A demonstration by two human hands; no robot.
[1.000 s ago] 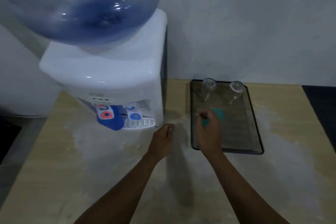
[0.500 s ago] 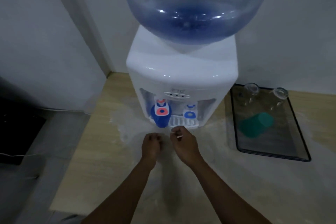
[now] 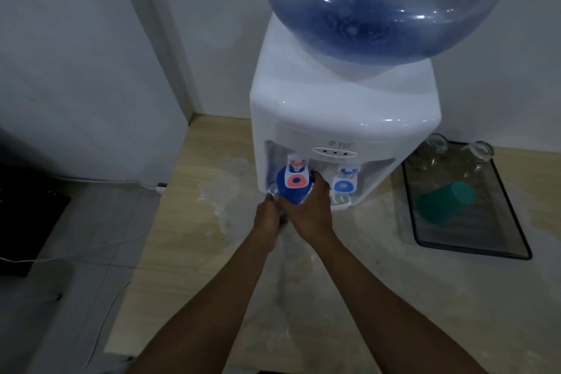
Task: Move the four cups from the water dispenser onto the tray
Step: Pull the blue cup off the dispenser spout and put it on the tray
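Observation:
A blue cup (image 3: 294,194) stands under the red tap of the white water dispenser (image 3: 343,118). My right hand (image 3: 311,212) wraps around the cup's right side, thumb up by the tap. My left hand (image 3: 268,217) has its fingers curled and rests against the cup's lower left side. Whether it grips the cup is unclear. To the right lies the dark tray (image 3: 473,252). It holds a green cup (image 3: 446,202) and two clear glasses (image 3: 435,146) (image 3: 478,152) at its far end.
A large blue water bottle (image 3: 394,0) sits on top of the dispenser. The blue tap (image 3: 343,184) and white drip tray (image 3: 341,203) are right of my hands. A wall corner stands at the left, with white cables (image 3: 100,307) beyond the wooden counter's left edge.
My right hand left the green cup on the tray and came left to the dispenser. Both hands moved forward, and the right hand now closes on the blue cup.

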